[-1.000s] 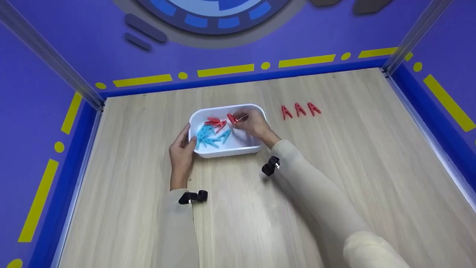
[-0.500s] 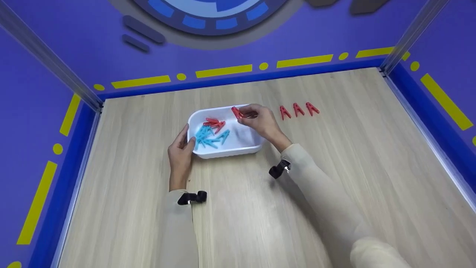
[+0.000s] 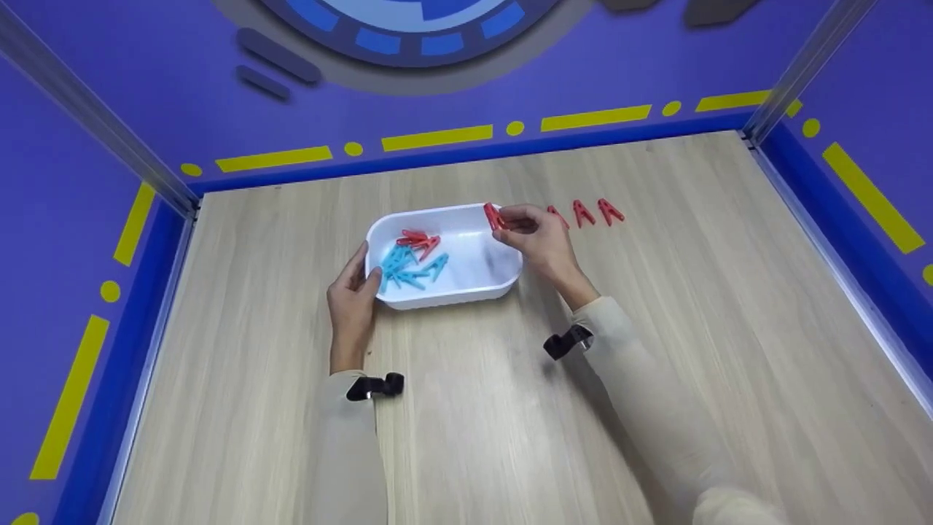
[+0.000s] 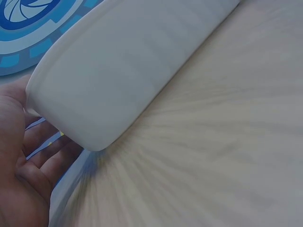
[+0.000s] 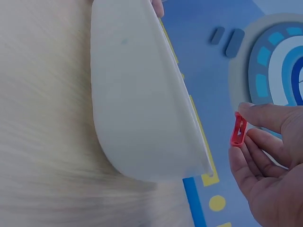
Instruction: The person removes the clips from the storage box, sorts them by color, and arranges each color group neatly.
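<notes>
A white plastic tub [image 3: 477, 264] sits on the table, holding several light-blue clothespins [image 3: 398, 271] and a small cluster of red clothespins [image 3: 420, 240] toward its left side. My left hand [image 3: 351, 310] grips the tub's left end, thumb at the rim and fingers along the outer wall, as the left wrist view also shows. Over the tub's right rim, my right hand [image 3: 548, 244] pinches a red clothespin [image 3: 493, 216] between thumb and fingertips. The right wrist view shows this clothespin [image 5: 238, 130] raised beside the tub's outer wall [image 5: 135, 94].
Right of the tub, three red clothespins lie in a row on the wooden table [image 3: 452, 408]; the nearest [image 3: 556, 215] is partly hidden by my right hand, another [image 3: 611, 211] lies farthest right. Blue panels [image 3: 466, 109] stand at the back and sides.
My right hand has lifted the red clothespin out from among the others and carried it right, to the tub's right rim. My left hand keeps its hold on the tub.
</notes>
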Available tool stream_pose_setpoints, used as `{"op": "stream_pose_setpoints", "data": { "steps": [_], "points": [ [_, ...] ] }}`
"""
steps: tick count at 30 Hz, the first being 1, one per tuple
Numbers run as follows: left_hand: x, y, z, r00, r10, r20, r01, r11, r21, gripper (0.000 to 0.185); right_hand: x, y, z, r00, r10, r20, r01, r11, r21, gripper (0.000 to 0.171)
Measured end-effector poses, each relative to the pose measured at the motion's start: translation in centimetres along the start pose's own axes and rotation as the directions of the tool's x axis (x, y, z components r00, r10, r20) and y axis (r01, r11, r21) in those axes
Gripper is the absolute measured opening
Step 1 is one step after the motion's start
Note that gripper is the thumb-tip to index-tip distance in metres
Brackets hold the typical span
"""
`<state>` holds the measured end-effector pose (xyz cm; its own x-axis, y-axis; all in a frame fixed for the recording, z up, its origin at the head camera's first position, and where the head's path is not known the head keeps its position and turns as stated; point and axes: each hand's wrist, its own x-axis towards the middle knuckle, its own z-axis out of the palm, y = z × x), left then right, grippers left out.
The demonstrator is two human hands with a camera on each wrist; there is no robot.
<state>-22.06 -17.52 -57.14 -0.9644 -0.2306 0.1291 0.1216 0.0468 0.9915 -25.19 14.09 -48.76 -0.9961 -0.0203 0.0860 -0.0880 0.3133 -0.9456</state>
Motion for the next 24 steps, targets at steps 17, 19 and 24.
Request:
{"op": "stream_pose_setpoints", "data": {
  "steps": [17, 19, 24],
  "points": [
    [-0.1, -0.1, 0.1, 1.0, 0.015, -0.005, -0.015, 1.0, -0.021, 0.051, -1.5, 2.8, -2.3, 0.992, 0.013, -0.127, 0.005, 0.99, 0.143, 0.037],
    [-0.1, 0.0, 0.0, 1.0, 0.018, -0.003, -0.018, 1.0, -0.025, 0.051, -1.6, 3.2, -2.6, 0.99, 0.024, -0.138, -0.003, 0.988, 0.152, 0.038],
    [-0.1, 0.0, 0.0, 1.0, 0.018, 0.006, -0.018, 0.999, -0.028, 0.051, -1.8, 4.2, -3.2, 0.984, 0.039, -0.173, -0.012, 0.988, 0.157, 0.037]
  ]
}}
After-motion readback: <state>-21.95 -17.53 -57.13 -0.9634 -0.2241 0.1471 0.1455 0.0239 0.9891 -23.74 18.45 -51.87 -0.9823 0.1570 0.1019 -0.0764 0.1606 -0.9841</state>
